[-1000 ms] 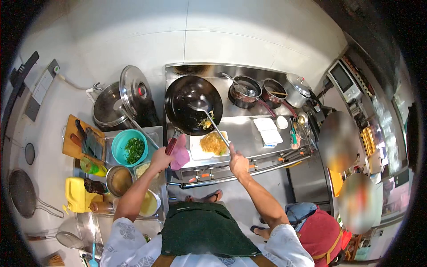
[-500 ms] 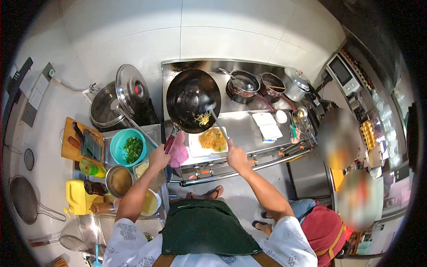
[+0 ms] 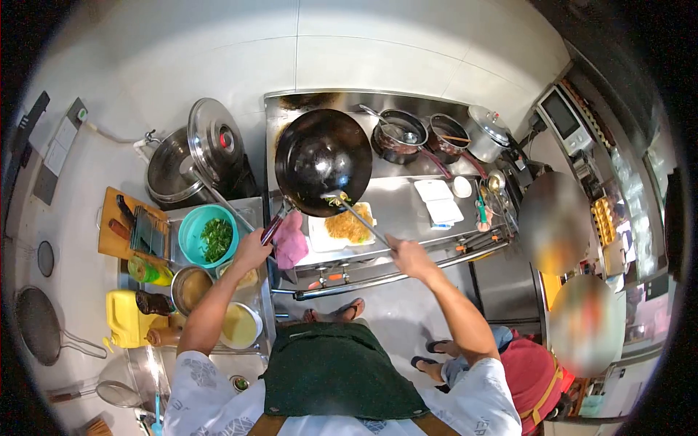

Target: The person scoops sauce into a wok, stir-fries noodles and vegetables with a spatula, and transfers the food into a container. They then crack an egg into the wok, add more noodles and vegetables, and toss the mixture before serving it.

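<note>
My left hand (image 3: 252,251) grips the red handle of a big black wok (image 3: 322,161), which is tilted up over the steel stove. My right hand (image 3: 407,256) holds a long metal spatula (image 3: 356,213) whose blade sits at the wok's lower rim, with a few noodle bits on it. Just below the rim lies a white plate (image 3: 317,236) heaped with fried noodles (image 3: 349,224). A pink cloth (image 3: 291,242) hangs beside the wok handle.
Left of the stove stand a steel stockpot with a lid (image 3: 190,163), a teal bowl of greens (image 3: 209,238), a cutting board (image 3: 120,225), a yellow jug (image 3: 127,318) and bowls. Two small pots (image 3: 422,138) sit behind. A person in red (image 3: 534,378) crouches at my right.
The wok has been emptied: the last noodles slid from it to the plate. My right hand pulled back to the right with the spatula. The view shifted slightly.
</note>
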The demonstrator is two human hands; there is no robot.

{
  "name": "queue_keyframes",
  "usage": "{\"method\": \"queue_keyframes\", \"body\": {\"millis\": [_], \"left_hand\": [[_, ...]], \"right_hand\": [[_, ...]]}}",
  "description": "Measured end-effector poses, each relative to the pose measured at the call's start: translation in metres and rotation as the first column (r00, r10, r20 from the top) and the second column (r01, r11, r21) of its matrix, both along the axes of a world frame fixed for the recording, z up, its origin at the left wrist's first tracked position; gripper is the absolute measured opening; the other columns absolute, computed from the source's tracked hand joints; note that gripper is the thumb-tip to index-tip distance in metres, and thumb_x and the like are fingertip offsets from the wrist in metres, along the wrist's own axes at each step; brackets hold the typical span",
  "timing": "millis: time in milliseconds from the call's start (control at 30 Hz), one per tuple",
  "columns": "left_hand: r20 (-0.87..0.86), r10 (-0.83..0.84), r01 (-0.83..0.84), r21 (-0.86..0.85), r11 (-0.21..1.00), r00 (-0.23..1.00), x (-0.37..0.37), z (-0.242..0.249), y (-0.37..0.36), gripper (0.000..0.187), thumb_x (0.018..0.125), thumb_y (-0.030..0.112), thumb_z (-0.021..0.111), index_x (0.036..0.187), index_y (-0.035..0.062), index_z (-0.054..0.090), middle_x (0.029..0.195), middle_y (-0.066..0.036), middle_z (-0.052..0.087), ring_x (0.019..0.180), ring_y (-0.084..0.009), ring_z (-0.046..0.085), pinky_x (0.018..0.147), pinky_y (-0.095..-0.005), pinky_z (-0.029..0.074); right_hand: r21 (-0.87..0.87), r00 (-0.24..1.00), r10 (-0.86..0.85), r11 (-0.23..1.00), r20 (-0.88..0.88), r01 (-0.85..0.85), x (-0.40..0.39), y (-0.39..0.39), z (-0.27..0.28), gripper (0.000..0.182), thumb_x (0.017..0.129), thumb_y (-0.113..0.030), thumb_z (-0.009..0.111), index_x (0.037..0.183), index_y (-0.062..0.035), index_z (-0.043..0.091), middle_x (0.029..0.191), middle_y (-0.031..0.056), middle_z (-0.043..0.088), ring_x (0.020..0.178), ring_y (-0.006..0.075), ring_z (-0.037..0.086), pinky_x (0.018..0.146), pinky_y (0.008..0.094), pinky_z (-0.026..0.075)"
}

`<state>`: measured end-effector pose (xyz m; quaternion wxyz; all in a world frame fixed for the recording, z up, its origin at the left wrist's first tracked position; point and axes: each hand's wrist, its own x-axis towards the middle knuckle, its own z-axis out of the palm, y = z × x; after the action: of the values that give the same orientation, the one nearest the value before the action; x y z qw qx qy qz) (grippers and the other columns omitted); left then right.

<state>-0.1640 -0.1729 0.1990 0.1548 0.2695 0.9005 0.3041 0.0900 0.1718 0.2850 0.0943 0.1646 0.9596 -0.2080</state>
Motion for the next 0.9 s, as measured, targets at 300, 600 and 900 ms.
{"method": "queue_keyframes", "body": {"millis": [300, 600, 900], "left_hand": [[-0.072, -0.120, 0.115, -0.064, 0.991, 0.990, -0.017, 0.014, -0.007, 0.022, 0.076, 0.017, 0.064, 0.095, 0.0065, 0.061, 0.083, -0.023, 0.067, 0.083, -0.0448, 0.064, 0.072, -0.0530, 0.050], [-0.186, -0.142, 0.121, -0.119, 0.985, 0.972, -0.023, 0.015, -0.009, 0.020, 0.078, 0.016, 0.063, 0.095, 0.0068, 0.060, 0.081, -0.023, 0.067, 0.079, -0.0457, 0.064, 0.071, -0.0557, 0.049], [-0.259, -0.156, 0.107, -0.195, 0.975, 0.953, -0.006, 0.023, 0.001, 0.024, 0.079, 0.015, 0.065, 0.101, 0.0070, 0.058, 0.078, -0.025, 0.067, 0.078, -0.0467, 0.065, 0.071, -0.0571, 0.050]], "right_hand": [[-0.104, 0.981, 0.121, 0.985, -0.152, -0.137, -0.036, 0.077, -0.004, 0.048, 0.094, -0.026, 0.059, 0.141, -0.0161, 0.054, 0.111, 0.0246, 0.068, 0.098, 0.0339, 0.070, 0.091, 0.0416, 0.052], [0.305, 0.993, 0.018, 0.951, 0.119, -0.054, 0.021, 0.085, 0.041, 0.047, 0.093, -0.025, 0.058, 0.139, -0.0240, 0.056, 0.101, 0.0200, 0.071, 0.093, 0.0405, 0.067, 0.085, 0.0480, 0.053], [0.234, 0.987, -0.151, 0.963, 0.055, 0.135, 0.057, 0.010, -0.029, 0.049, 0.093, -0.021, 0.054, 0.143, -0.0210, 0.052, 0.091, 0.0229, 0.070, 0.086, 0.0417, 0.069, 0.079, 0.0508, 0.055]]}}
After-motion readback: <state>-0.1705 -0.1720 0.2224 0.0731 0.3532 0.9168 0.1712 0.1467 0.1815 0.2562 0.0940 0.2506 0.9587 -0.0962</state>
